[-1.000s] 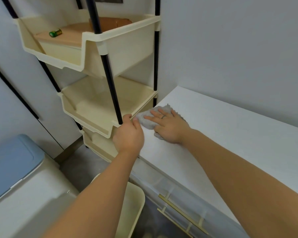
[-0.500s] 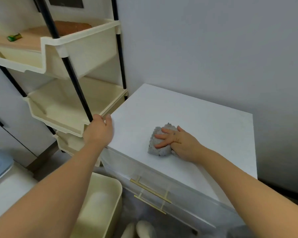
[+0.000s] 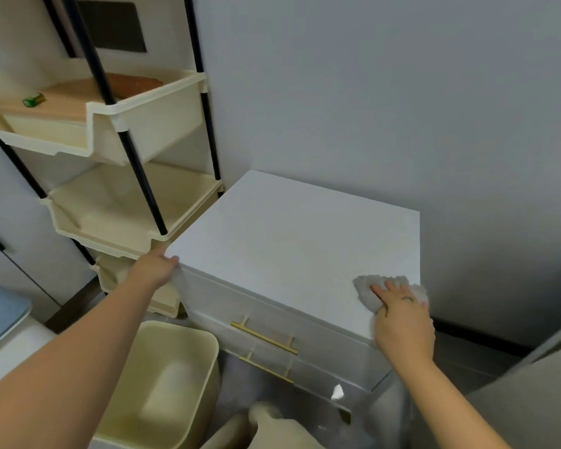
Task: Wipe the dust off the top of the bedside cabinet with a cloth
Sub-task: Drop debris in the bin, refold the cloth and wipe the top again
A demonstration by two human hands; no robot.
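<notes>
The white bedside cabinet [image 3: 289, 241] stands against the grey wall, with gold handles on its drawers. A grey fluffy cloth [image 3: 366, 288] lies on the top near the front right corner. My right hand [image 3: 402, 322] presses flat on the cloth with straight fingers. My left hand [image 3: 157, 268] holds the cabinet's front left corner, its fingers hidden over the edge.
A cream tiered rack [image 3: 120, 202] with black poles stands directly left of the cabinet, with a small green object [image 3: 33, 100] on its top shelf. A cream bin [image 3: 162, 384] sits on the floor below my left arm. A bed edge [image 3: 538, 393] is at the right.
My right hand slid the cloth from the left edge across the top to the front right corner. The left hand stayed at the front left corner.
</notes>
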